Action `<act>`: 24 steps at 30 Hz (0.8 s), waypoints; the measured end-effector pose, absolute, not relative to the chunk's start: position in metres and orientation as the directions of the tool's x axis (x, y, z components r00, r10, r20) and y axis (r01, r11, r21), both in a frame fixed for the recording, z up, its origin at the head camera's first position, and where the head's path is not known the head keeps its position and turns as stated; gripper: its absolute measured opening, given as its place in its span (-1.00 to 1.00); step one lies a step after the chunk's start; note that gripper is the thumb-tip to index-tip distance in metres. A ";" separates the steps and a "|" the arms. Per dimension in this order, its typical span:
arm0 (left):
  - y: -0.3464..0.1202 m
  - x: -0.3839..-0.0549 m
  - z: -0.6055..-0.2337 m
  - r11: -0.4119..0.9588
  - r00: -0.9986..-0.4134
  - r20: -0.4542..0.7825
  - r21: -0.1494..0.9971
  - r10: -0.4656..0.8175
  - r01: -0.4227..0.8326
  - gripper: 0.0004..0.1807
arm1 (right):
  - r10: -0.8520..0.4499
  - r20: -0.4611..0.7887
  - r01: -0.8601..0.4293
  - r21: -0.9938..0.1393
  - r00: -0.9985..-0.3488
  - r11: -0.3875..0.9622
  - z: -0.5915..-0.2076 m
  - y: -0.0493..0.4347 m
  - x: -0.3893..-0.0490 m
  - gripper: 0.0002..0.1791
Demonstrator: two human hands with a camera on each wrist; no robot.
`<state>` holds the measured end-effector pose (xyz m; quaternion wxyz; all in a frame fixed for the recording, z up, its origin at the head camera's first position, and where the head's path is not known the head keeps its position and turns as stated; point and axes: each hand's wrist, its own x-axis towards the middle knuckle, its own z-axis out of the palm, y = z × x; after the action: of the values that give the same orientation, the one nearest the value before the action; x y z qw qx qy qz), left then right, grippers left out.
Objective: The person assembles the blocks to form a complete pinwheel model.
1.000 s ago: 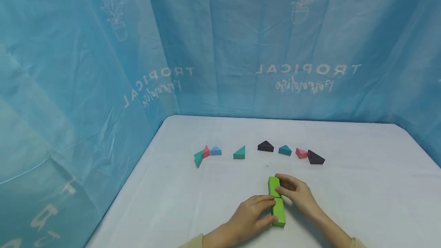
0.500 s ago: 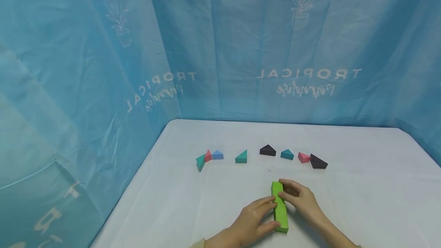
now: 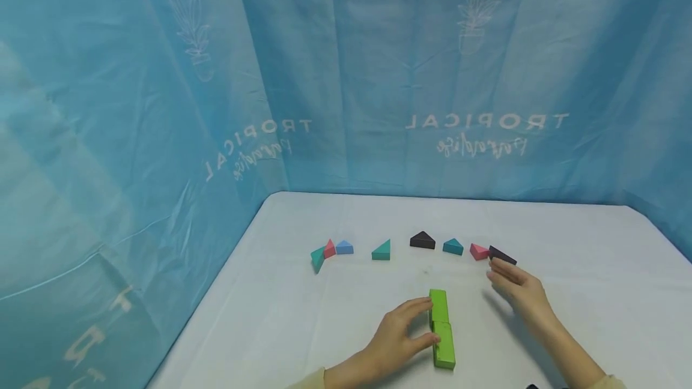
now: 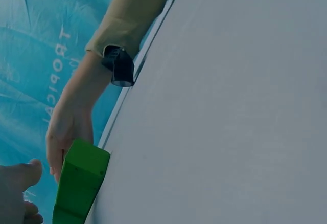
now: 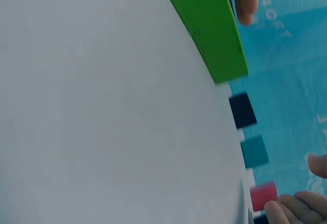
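Observation:
Two bright green blocks, a far one (image 3: 439, 304) and a near one (image 3: 444, 347), lie end to end in a line on the white table. Beside their left side is my left hand (image 3: 396, 335), thumb and fingers spread apart and relaxed; a gap shows between its thumb and the green in the left wrist view. My right hand (image 3: 523, 294) is off to the right with nothing in its grasp, fingers extended. Its fingertips overlap the lower edge of a black triangular block (image 3: 501, 254), partly hidden behind them. A red block (image 5: 263, 195) shows near those fingers in the right wrist view.
Across the back of the table (image 3: 589, 245) runs a loose arc of triangular blocks: green (image 3: 318, 259), red (image 3: 330, 250), blue (image 3: 344, 248), another green (image 3: 381, 251), black (image 3: 422, 241), teal (image 3: 453, 247). Blue printed curtains (image 3: 367, 77) enclose the table's back and sides.
My right hand has let go of the far green block and moved right and away to the black block. My left hand's fingers have spread a little along the green blocks. The head view has tilted slightly up.

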<state>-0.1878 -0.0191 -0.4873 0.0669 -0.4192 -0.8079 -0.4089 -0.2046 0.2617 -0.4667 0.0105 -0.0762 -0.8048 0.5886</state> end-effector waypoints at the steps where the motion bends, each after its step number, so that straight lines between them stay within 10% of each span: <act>1: -0.017 -0.190 -0.487 0.308 -0.659 0.438 0.636 0.611 0.708 -0.46 | 0.132 -0.063 0.099 -0.954 -0.989 0.283 -0.467 0.266 -0.206 -0.24; 24: -0.012 -0.193 -0.493 0.282 -0.654 0.434 0.654 0.620 0.702 -0.46 | 0.147 0.125 -0.023 -0.833 -0.981 0.553 -0.477 0.273 -0.259 -0.39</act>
<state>-0.1927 -0.0121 -0.4932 0.0474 -0.4135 -0.7993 -0.4335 -0.2590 0.2726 -0.4773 0.0902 -0.0353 -0.8765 0.4716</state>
